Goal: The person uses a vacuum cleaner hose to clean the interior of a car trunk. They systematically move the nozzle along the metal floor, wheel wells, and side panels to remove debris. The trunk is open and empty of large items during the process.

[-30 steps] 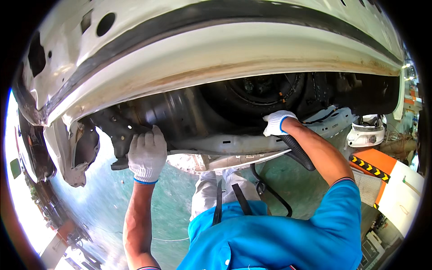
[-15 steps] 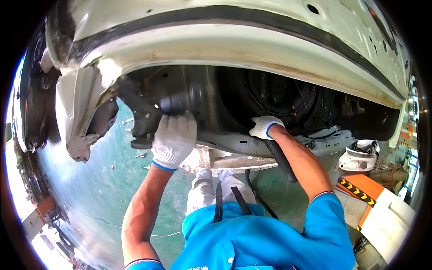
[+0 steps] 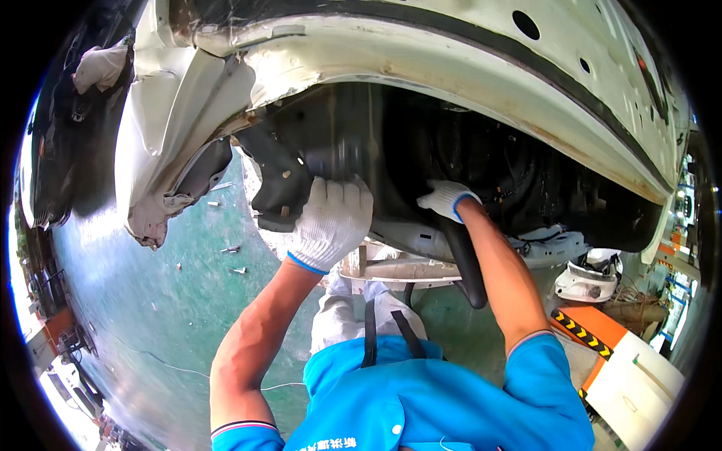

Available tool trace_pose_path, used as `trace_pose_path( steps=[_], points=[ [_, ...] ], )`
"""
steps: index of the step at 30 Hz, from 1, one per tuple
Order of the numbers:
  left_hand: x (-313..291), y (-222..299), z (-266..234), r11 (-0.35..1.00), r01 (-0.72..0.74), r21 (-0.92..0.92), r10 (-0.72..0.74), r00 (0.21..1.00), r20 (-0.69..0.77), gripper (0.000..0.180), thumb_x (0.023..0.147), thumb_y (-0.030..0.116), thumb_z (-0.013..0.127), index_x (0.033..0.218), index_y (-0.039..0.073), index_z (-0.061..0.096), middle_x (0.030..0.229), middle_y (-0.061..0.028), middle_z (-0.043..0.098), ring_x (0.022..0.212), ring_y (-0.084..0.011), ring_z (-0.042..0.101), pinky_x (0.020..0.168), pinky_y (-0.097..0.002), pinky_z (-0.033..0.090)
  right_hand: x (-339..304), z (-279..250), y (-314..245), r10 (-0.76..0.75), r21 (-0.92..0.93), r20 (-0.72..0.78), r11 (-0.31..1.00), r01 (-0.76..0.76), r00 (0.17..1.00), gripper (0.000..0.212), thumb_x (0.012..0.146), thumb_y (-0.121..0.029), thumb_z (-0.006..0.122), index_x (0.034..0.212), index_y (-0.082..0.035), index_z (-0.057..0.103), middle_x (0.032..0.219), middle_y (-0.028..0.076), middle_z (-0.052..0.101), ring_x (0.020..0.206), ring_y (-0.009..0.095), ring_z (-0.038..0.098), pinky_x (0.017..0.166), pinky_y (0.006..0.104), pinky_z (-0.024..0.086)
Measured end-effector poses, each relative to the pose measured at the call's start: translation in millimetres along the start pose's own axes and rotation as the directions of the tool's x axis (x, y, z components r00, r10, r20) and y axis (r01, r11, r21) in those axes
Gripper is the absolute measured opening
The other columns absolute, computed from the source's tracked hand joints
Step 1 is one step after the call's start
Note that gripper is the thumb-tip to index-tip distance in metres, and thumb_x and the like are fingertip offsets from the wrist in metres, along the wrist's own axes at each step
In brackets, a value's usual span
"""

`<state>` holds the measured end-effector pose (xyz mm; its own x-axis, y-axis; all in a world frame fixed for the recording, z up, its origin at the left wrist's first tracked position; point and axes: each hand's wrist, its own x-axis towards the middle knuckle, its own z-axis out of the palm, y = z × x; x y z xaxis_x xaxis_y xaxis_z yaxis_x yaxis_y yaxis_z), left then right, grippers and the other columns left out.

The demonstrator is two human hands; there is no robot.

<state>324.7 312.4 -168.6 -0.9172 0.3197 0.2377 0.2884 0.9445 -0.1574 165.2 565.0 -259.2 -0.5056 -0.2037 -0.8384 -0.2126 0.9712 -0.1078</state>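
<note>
Both my hands wear white knit gloves and work in the opening of a cut-away white car body (image 3: pixel 451 79). My left hand (image 3: pixel 332 222) is closed, knuckles up, against the dark inner panel (image 3: pixel 350 135); its palm side and anything in it are hidden. To the right, my right hand (image 3: pixel 445 198) is wrapped round the upper end of a thick black hose (image 3: pixel 468 274), which hangs down beside my forearm. Whatever the hose leads to is hidden by the hand and the dark recess. A pale lower bumper beam (image 3: pixel 410 270) runs below my hands.
Crumpled, torn sheet metal (image 3: pixel 150 150) juts down at the left. Small metal scraps (image 3: pixel 231 249) lie on the green floor (image 3: pixel 165 301). At the right are a white bumper-like part (image 3: pixel 590 282) and an orange-and-white cabinet (image 3: pixel 632 368) with a chevron strip. A thin cable (image 3: pixel 165 366) crosses the floor.
The view has shifted, so the car body's left side and my left hand appear farther right. The hose has swung left at its lower end. Both hands stay closed at the panel.
</note>
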Motion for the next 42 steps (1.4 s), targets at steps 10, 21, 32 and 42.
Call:
trace_pose_path(
  steps=[10,21,32,42],
  points=[
    [3.9,1.0,4.9,0.999,-0.015,-0.033,0.014,0.999,-0.035,0.039,0.084,0.017,0.067,0.116,-0.004,0.073,0.086,-0.0102,0.064,0.081,-0.0258,0.065,0.087,-0.0431,0.059,11.6,24.7,-58.4,0.213,0.160,-0.063,0.967,-0.200,0.975,0.069,0.092,-0.035,0.062,0.155,-0.010,0.059,0.150,0.021,0.067,0.138,0.038,0.065,0.113,0.0482,0.054],
    [3.8,-2.0,2.4,0.998,-0.059,-0.001,0.059,0.998,-0.028,0.040,0.084,0.017,0.067,0.118,-0.004,0.073,0.085,-0.0100,0.062,0.079,-0.0263,0.065,0.087,-0.0427,0.060,-96.7,-19.7,26.1,0.010,0.396,-0.229,0.915,0.083,0.973,0.104,0.083,-0.048,0.079,0.170,-0.006,0.040,0.164,0.027,0.052,0.149,0.040,0.055,0.122,0.0409,0.044],
    [5.0,-1.5,2.9,0.997,-0.079,0.008,0.079,0.997,-0.002,0.037,0.085,0.017,0.068,0.116,-0.002,0.074,0.084,-0.0087,0.062,0.079,-0.0251,0.066,0.086,-0.0416,0.061,-50.5,-12.0,86.9,0.105,0.633,-0.125,0.774,-0.002,0.987,0.101,0.085,-0.033,0.084,0.168,0.002,0.039,0.166,0.025,0.052,0.150,0.032,0.053,0.124,0.0354,0.041],
    [2.3,0.1,5.7,0.998,-0.066,-0.013,0.065,0.997,-0.032,0.039,0.086,0.017,0.066,0.119,-0.003,0.073,0.087,-0.0096,0.063,0.082,-0.0259,0.066,0.089,-0.0424,0.060,-112.6,29.9,183.8,0.210,0.401,-0.007,0.896,-0.189,0.978,0.105,0.085,-0.034,0.087,0.171,-0.003,0.036,0.166,0.024,0.052,0.149,0.035,0.055,0.123,0.0378,0.043]
  ],
)
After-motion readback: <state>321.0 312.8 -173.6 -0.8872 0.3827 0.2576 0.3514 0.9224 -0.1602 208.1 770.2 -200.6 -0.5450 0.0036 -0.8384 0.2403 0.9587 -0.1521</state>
